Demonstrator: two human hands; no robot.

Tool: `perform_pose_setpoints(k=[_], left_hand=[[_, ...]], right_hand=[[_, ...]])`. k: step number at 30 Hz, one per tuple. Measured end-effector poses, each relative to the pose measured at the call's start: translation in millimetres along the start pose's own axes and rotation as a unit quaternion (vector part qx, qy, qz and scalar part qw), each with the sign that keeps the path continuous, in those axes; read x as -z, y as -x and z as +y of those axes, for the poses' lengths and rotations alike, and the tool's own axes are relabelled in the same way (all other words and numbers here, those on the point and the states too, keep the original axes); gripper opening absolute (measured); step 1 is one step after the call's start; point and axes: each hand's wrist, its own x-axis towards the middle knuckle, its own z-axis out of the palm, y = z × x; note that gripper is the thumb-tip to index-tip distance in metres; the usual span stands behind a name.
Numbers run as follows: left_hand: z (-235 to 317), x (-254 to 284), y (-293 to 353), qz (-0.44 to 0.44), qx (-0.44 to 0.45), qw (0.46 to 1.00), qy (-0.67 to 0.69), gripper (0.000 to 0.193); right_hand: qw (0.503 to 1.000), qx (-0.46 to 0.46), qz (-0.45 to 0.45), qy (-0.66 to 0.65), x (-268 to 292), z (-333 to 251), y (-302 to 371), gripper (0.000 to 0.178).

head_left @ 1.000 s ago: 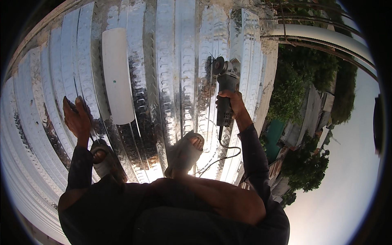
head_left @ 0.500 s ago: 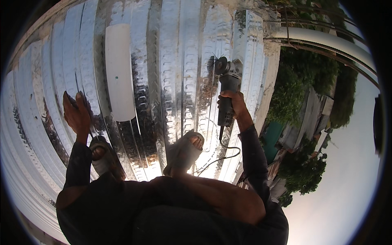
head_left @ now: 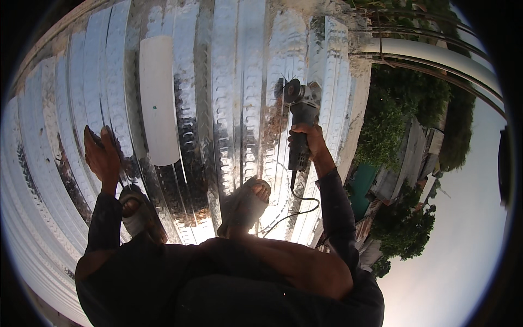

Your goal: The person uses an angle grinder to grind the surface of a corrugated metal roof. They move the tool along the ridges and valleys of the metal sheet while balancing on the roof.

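Observation:
My right hand [head_left: 309, 140] is wrapped round the body of a dark angle grinder [head_left: 303, 114]. The grinder's disc [head_left: 292, 90] points toward the far side, close over a ribbed shiny metal decking sheet [head_left: 224, 71]. From the tool's near end a black cord [head_left: 308, 210] curls back toward my right leg. My left hand [head_left: 102, 158] reaches forward over the decking on the left, its fingers stretched out and apart, holding nothing. Whether its fingertips press on the metal I cannot tell. A long white curved piece [head_left: 158, 103], like part of a pipe, lies between my hands.
My sandalled feet [head_left: 260, 192] stand on the decking, which glares brightly near them. A rough concrete edge [head_left: 357, 103] borders the sheet on the right, with trees [head_left: 400, 220] and rooftops beyond. Rods and a pale pipe [head_left: 430, 52] stick out at the far right.
The view has shifted very slightly. My right hand still grips the grinder in nearly the same spot, and my left hand stays over the metal at left.

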Motion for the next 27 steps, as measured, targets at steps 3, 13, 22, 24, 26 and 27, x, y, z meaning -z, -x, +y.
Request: perform_pose_setpoints(k=[3, 13, 22, 24, 26, 27], left_hand=[[0.4, 0.3, -0.1, -0.002, 0.004, 1.000, 0.001, 0.069], [3.5, 2.8, 0.4, -0.001, -0.010, 1.000, 0.020, 0.069], [1.7, 2.5, -0.2, -0.001, -0.003, 1.000, 0.013, 0.069], [0.8, 1.7, -0.4, -0.001, -0.004, 1.000, 0.013, 0.069], [-0.1, 0.8, -0.4, -0.001, -0.005, 1.000, 0.013, 0.069], [-0.5, 0.1, -0.2, 0.000, -0.005, 1.000, 0.013, 0.069]], right_hand=[[1.000, -0.006, 0.005, -0.002, -2.8, -2.5, 2.7, 0.024], [1.000, -0.006, 0.010, 0.007, -1.9, -1.7, 0.6, 0.026], [1.000, 0.003, 0.015, 0.010, -4.6, -4.4, 0.7, 0.025], [1.000, 0.006, 0.020, 0.010, -3.9, -3.8, -1.5, 0.023], [1.000, 0.005, 0.019, 0.010, -2.8, -3.2, -2.7, 0.023], [1.000, 0.004, 0.018, 0.010, -2.2, -3.2, -3.2, 0.022]])
